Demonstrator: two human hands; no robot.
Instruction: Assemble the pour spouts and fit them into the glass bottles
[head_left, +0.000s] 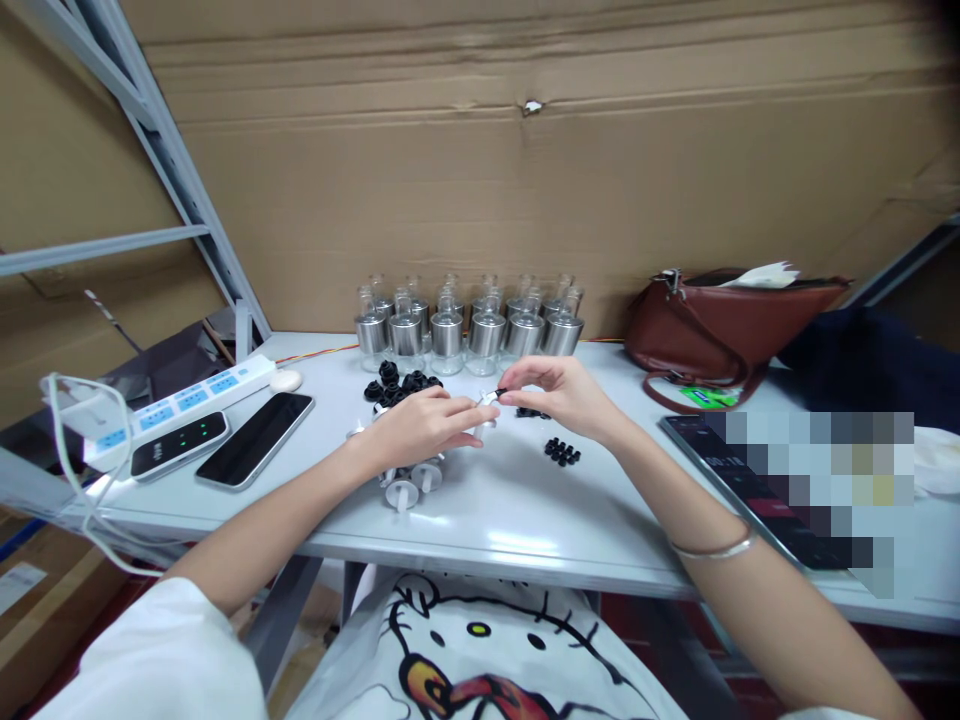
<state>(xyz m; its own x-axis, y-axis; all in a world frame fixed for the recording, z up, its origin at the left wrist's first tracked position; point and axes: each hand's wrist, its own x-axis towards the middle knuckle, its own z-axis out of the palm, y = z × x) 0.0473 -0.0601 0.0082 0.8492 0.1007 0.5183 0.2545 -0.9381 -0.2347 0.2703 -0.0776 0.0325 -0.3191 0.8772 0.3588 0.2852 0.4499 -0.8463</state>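
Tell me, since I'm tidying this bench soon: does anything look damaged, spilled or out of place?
The cardboard wall behind the bottles has a small tear near a crease. The white pump parts by the left hand lie tipped over.

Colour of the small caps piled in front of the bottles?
Black. The caps show best in the head view, just in front of the bottles.

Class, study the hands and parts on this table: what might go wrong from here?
The tiny black piece pinched in the right hand may slip near the small white part the left hand holds. Loose white pumps by the table edge, under the left wrist, might get knocked off.
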